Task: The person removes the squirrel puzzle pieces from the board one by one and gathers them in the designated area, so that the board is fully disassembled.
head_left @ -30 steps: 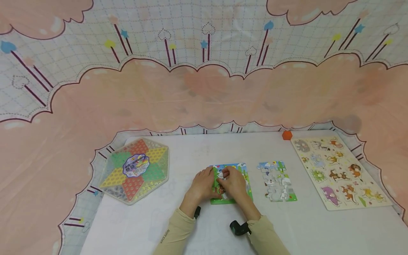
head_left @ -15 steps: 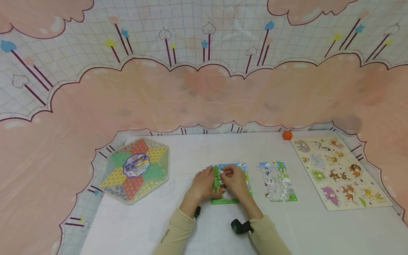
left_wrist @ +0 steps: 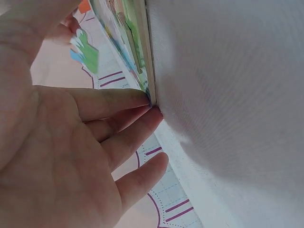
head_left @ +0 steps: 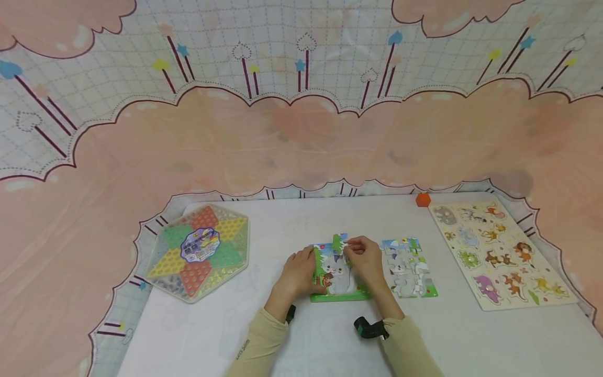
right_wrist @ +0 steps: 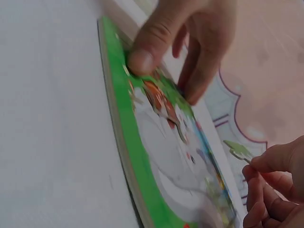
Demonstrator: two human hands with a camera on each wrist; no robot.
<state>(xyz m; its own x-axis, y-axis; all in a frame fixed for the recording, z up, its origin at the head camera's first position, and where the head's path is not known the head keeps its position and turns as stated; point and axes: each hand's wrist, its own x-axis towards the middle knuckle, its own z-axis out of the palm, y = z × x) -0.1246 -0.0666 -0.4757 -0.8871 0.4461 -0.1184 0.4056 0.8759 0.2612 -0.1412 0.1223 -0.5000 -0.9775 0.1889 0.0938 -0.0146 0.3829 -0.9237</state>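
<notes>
In the head view, my right hand (head_left: 366, 260) pinches a green, white and blue jigsaw piece (head_left: 337, 243) between thumb and fingertips. The piece (right_wrist: 237, 148) is raised above the far edge of a jigsaw board (head_left: 330, 298). This board has a green rim and a picture of a grey-white animal beside a small brown one. My left hand (head_left: 298, 272) rests at the board's left side. Its thumb presses on the lower left corner, and in the left wrist view the fairly straight fingers (left_wrist: 116, 102) touch the board's edge.
Several joined and loose jigsaw pieces (head_left: 409, 269) lie right of the board. A wooden animal peg puzzle (head_left: 509, 262) is at far right, with an orange block (head_left: 423, 200) by its top corner. A hexagonal Chinese checkers set (head_left: 200, 251) lies left. Patterned cloth hangs behind the table.
My right hand has moved from the board's middle toward its upper right, carrying the jigsaw piece up and uncovering the animal picture. My left hand has stayed in place.
</notes>
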